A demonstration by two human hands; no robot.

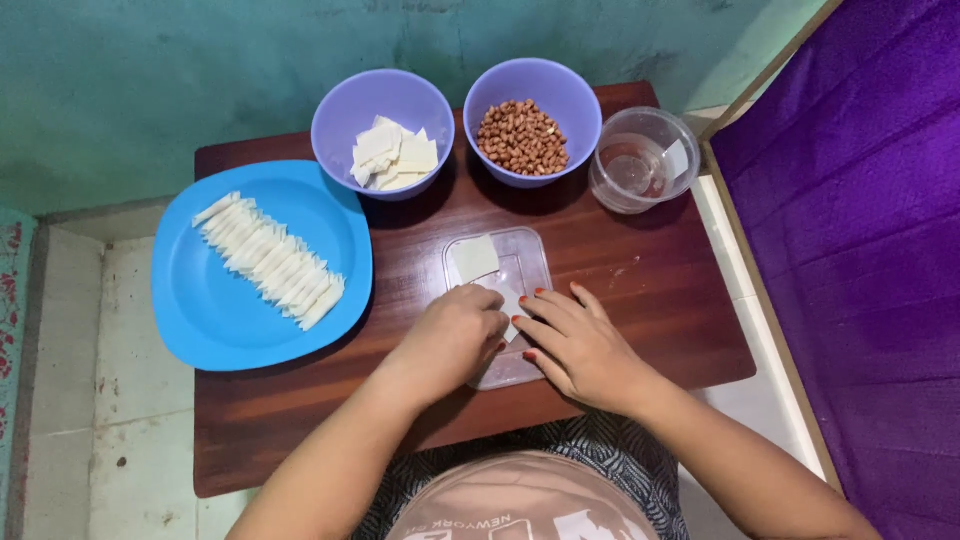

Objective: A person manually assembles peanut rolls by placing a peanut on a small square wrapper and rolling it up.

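A: Position of both hands?
B: Left hand (455, 330) and right hand (575, 345) meet over the clear lid (525, 270) on the worktop (660, 300), fingers pinching a white wrapper (512, 303).

Bare surface (650, 290) lies open at right; the blue plate (210, 310) blocks the left, three bowls (520, 180) the far edge.
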